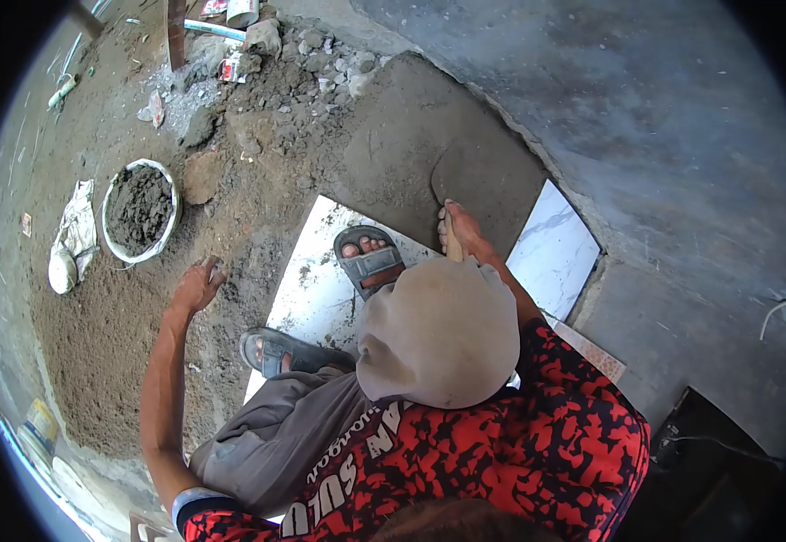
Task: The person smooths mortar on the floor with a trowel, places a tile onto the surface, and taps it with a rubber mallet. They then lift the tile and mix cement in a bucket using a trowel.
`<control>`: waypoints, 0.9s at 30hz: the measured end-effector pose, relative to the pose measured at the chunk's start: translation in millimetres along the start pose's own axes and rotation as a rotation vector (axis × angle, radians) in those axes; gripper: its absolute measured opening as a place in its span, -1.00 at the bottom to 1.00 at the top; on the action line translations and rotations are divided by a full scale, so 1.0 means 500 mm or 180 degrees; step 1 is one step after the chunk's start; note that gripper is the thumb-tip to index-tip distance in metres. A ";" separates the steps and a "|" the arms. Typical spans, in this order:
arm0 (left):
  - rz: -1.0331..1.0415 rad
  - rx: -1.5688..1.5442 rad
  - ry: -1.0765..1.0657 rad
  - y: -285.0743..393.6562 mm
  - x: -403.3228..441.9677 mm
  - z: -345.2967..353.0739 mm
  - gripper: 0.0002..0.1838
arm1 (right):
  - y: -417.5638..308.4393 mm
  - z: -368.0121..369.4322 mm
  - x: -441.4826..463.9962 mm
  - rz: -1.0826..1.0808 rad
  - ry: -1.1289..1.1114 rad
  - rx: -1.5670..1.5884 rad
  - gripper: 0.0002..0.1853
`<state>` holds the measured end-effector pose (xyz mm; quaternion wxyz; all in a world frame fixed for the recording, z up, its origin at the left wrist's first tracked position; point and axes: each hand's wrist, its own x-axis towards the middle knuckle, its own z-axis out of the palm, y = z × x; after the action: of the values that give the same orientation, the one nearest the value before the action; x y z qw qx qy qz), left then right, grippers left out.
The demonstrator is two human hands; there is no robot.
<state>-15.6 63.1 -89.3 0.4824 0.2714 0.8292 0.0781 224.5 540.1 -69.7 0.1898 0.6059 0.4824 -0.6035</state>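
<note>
My right hand [467, 231] is closed around the wooden handle of a trowel [453, 242]. Its blade is hard to tell from the wet grey mortar bed [393, 135], where it rests flat. Beside the mortar, along the wall, lies a white marbled tile [551, 244]. Another white tile [307, 280], spotted with mortar, is under my sandalled feet. My left hand [199, 285] hangs over the bare soil to the left, fingers loosely bent and holding nothing. My knee hides part of the right forearm and the trowel handle's lower end.
A bucket [176, 217] full of mortar stands on the soil at left, beside a whitish cloth or sack [75, 226]. Rubble [330, 68] and litter lie at the top. A grey wall [646, 117] borders the mortar bed on the right. A dark object [714, 443] sits at lower right.
</note>
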 end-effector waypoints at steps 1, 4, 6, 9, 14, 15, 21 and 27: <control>0.0025 -0.0001 0.0006 0.005 0.007 -0.002 -0.45 | -0.003 -0.007 -0.009 -0.0012 0.0022 0.0005 -0.62; -0.0050 -0.0044 -0.0247 0.007 0.040 0.004 -0.46 | -0.007 -0.038 -0.023 -0.0271 -0.0017 -0.0832 -0.62; 0.0459 0.0222 0.0230 -0.007 0.061 0.014 -0.46 | 0.009 -0.069 0.008 -0.0583 0.0221 -0.1229 -0.61; 0.0389 0.0017 0.0270 0.030 0.060 -0.027 -0.47 | 0.078 -0.078 0.098 -0.0854 0.0298 -0.0802 -0.60; 0.0447 0.0045 0.0495 -0.001 0.078 -0.009 -0.44 | 0.026 -0.011 0.038 -0.1557 0.0169 -0.2084 -0.61; 0.0394 -0.0029 0.0488 -0.002 0.077 -0.009 -0.44 | 0.004 0.003 0.016 -0.1752 0.0181 -0.2350 -0.62; 0.0338 -0.0041 0.0133 -0.003 0.102 -0.008 -0.48 | -0.179 0.078 0.017 -0.2493 -0.0313 -0.3878 -0.54; 0.0455 -0.0062 0.0161 -0.018 0.111 0.008 -0.60 | -0.284 0.269 -0.019 -0.2815 -0.0888 -0.4609 -0.54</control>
<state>-37.4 84.1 -137.2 0.4571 0.3232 0.8188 0.1273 37.2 493.3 -38.0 0.3346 0.0121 0.9127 -0.2344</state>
